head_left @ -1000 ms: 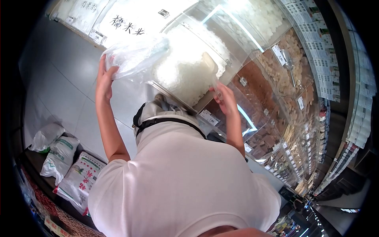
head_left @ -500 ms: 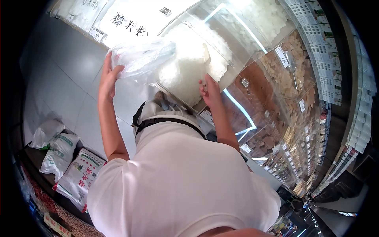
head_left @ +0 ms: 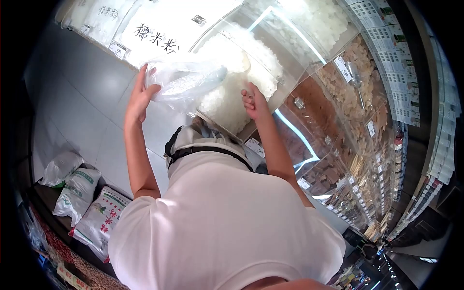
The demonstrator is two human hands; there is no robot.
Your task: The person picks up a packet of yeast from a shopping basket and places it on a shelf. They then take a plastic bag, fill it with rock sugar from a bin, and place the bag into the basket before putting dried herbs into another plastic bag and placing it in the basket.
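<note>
A clear plastic bag [head_left: 186, 82] hangs from my left hand [head_left: 139, 100], its rim pinched between thumb and fingers. The bag's far end reaches over the near edge of a bin of white, lumpy crystals [head_left: 224, 104]. My right hand [head_left: 254, 100] is above that same bin with its fingers curled. It appears closed on the handle of a pale scoop [head_left: 246, 63], whose curved edge stands out faintly against the white lumps. Glare hides much of the scoop's outline.
A white bin with handwritten lettering [head_left: 157, 36] lies ahead. Clear lids [head_left: 285, 46] and a bin of brown goods [head_left: 309, 108] are to the right. Another scoop [head_left: 356, 83] rests on tan pieces. Filled sacks [head_left: 99, 217] lie at the lower left, beside grey floor tiles [head_left: 77, 106].
My left hand and the bag have shifted slightly right, and the bag extends further over the crystals. My right hand and the scoop have moved slightly; the scoop's edge now sits further left.
</note>
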